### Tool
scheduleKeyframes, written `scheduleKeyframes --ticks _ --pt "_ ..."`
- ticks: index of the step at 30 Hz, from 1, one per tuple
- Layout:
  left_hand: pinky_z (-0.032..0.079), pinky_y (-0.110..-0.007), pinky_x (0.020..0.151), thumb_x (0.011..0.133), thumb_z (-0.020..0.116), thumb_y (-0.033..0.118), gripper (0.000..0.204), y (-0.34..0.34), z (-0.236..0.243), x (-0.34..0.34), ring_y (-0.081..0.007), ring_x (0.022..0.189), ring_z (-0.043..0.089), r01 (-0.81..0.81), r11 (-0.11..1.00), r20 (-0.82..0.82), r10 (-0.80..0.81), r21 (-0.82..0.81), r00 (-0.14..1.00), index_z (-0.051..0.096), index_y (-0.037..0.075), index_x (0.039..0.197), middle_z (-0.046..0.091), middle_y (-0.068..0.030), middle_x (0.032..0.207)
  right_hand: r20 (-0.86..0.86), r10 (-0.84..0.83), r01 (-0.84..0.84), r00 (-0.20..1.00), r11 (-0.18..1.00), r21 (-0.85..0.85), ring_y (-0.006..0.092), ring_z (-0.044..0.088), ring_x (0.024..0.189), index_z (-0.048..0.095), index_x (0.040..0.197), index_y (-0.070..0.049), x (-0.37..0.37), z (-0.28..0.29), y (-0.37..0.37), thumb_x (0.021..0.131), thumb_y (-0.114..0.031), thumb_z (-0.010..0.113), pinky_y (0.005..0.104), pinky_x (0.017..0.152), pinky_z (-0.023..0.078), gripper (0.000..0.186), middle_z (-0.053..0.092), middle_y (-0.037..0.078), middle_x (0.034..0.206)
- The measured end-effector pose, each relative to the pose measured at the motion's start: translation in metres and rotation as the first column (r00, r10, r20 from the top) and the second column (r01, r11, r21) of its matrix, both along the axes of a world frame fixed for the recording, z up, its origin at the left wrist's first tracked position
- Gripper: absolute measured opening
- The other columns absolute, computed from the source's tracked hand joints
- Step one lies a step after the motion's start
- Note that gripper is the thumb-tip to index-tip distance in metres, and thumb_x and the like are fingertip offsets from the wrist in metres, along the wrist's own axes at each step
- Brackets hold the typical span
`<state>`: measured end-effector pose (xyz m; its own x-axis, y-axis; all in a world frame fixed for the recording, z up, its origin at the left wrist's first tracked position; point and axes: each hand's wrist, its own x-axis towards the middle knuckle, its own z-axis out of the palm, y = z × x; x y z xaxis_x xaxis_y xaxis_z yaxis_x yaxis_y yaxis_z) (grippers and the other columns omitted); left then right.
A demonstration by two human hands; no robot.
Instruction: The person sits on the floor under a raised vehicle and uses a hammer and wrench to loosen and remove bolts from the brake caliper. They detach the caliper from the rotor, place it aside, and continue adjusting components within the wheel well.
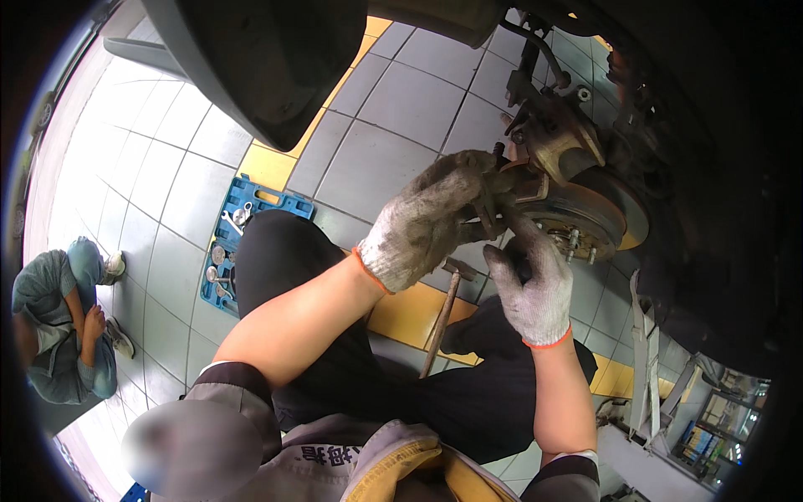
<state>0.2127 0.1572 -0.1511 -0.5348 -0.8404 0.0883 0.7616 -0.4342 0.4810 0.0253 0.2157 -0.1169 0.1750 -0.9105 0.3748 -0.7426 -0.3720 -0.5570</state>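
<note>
Fingers [468, 180] of both gloved hands (seemingly) grip the brake caliper [502, 197], lying roughly level.

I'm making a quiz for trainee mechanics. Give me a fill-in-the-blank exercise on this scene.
1. Both hands, the left hand and the right hand, wear dirty ____.
2. A hammer with a wooden handle lies on the ____ between the person's legs.
3. The open tool case on the tiled floor is coloured ____.
4. Both hands work at the brake disc of a raised ____.

Missing words: gloves; floor; blue; car
</note>
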Motion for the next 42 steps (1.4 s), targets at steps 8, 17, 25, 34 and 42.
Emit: scheduleKeyframes --ticks 8,17,25,34,42 --pt "0.048 -0.048 0.11 0.105 0.06 0.043 0.06 0.007 0.004 -0.001 -0.0306 0.137 0.055 0.068 0.997 -0.003 -0.068 0.041 0.998 0.043 0.006 0.15 0.055 -0.0156 0.149 -0.055 0.071 -0.078 0.996 0.986 -0.146 0.0247 0.062 0.06 0.071 0.131 -0.006 0.0 -0.001 -0.002 0.083 -0.01 0.083 0.0365 0.057 0.053 0.049 0.062 0.01 0.073" --pt "0.047 -0.049 0.112 0.107 0.053 0.053 0.064 0.008 0.006 0.003 -0.0299 0.139 0.054 0.074 0.997 0.036 -0.074 0.0 0.997 0.043 0.007 0.151 0.054 -0.0143 0.15 -0.116 0.07 -0.095 0.991 0.969 -0.229 0.0254 0.06 0.058 0.074 0.127 -0.007 -0.006 0.0 -0.004 0.085 -0.007 0.079 0.0375 0.056 0.051 0.042 0.06 0.009 0.072" --pt "0.048 -0.048 0.113 0.11 0.049 0.049 0.062 0.006 0.004 0.006 -0.0269 0.131 0.059 0.124 0.992 -0.106 -0.124 -0.009 0.987 0.046 0.005 0.154 0.059 -0.0139 0.144 -0.147 0.123 -0.158 0.981 0.954 -0.257 0.0329 0.073 0.081 0.074 0.122 0.0 -0.014 0.009 0.0 0.086 0.003 0.075 0.0372 0.074 0.058 0.036 0.074 0.019 0.099" --pt "0.052 -0.045 0.109 0.105 0.06 0.038 0.069 0.005 0.023 0.016 -0.0311 0.133 0.06 0.036 0.985 0.136 -0.013 -0.169 0.991 0.041 -0.008 0.153 0.055 -0.0216 0.149 -0.073 0.112 -0.129 0.991 0.944 -0.305 0.0304 0.076 0.085 0.073 0.124 0.0 -0.019 0.004 -0.006 0.082 0.001 0.078 0.0363 0.076 0.061 0.042 0.077 0.016 0.101" --pt "0.059 -0.039 0.096 0.105 0.055 0.008 0.042 0.008 0.036 0.031 -0.0276 0.11 0.072 0.166 0.873 0.596 0.164 -0.459 0.786 0.054 -0.005 0.146 0.069 -0.02 0.129 0.042 0.021 -0.012 0.999 0.978 -0.206 0.0322 0.077 0.089 0.07 0.124 0.002 -0.035 0.007 0.001 0.083 0.005 0.075 0.0368 0.08 0.061 0.042 0.078 0.017 0.105"
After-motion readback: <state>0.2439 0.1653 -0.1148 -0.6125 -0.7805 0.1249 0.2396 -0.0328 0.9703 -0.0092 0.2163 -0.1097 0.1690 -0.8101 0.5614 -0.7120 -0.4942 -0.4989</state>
